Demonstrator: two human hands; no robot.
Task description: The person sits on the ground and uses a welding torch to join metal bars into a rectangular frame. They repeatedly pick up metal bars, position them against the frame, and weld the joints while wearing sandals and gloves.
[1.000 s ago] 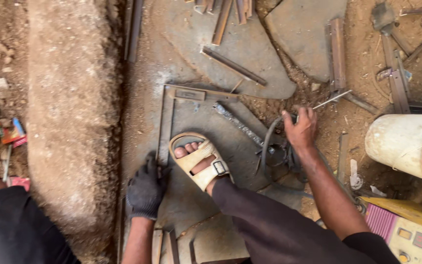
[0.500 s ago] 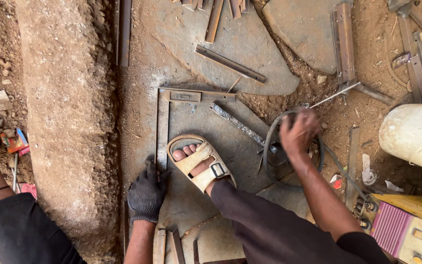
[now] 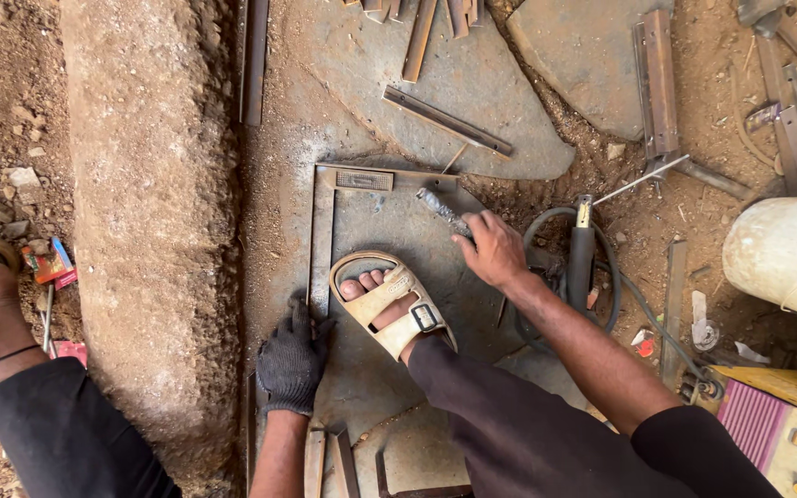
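Right hand (image 3: 493, 247), bare, fingers curled over the handle end of a chipping hammer (image 3: 442, 211); looks clamped on it, though the grip itself is partly hidden under the knuckles. Hammer head points up-left toward the corner joint of the steel angle frame (image 3: 322, 242), which lies flat on the stone slab (image 3: 389, 74). Left hand (image 3: 292, 358), in a black glove, is pressed palm down, fingers spread, on the lower end of the frame's upright leg; flat, clamped on nothing. Sandalled foot (image 3: 389, 304) stands inside the frame, just beside that leg.

Judgement: to do this well, keep glove and foot weight on the frame so it does not skid, strike short and square at the corner, face turned away from flying slag.

Just right of the hand: welding electrode holder (image 3: 582, 254) with rod, lying on its coiled cable (image 3: 612, 277), near the wrist; avoid snagging it. Further out: loose steel offcuts (image 3: 447, 121), a pale drum (image 3: 786, 254), the welder box (image 3: 786, 433) at lower right.
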